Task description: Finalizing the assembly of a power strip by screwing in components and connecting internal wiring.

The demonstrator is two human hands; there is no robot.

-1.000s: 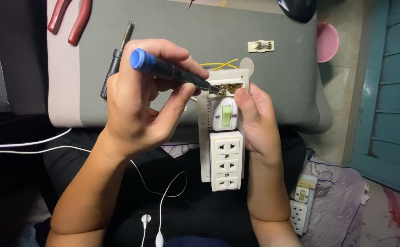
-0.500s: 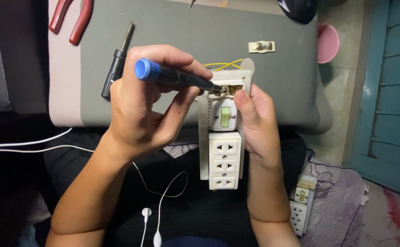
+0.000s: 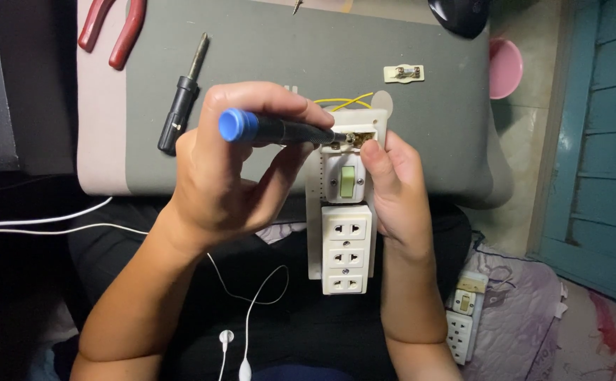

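Barely anything had moved since the earlier frame: screwdriver (image 3: 279, 130) tilted a touch flatter, tip in the same opened top of the outlet board (image 3: 344, 204). Left hand (image 3: 234, 173) had fingers curled tight round the screwdriver. Right hand (image 3: 396, 190) gripped the board's right edge, thumb pressed by the terminals. The board sat over the lap, its top against the grey pad (image 3: 322, 63).

Risk: the tip could slip off the screw and jab the right thumb, because it came in at a shallow angle.

On the pad lay a second screwdriver (image 3: 181, 102), red pliers (image 3: 110, 28) and a small part (image 3: 403, 73). Teal wall (image 3: 597, 141) at right, earphones (image 3: 241, 353) below.
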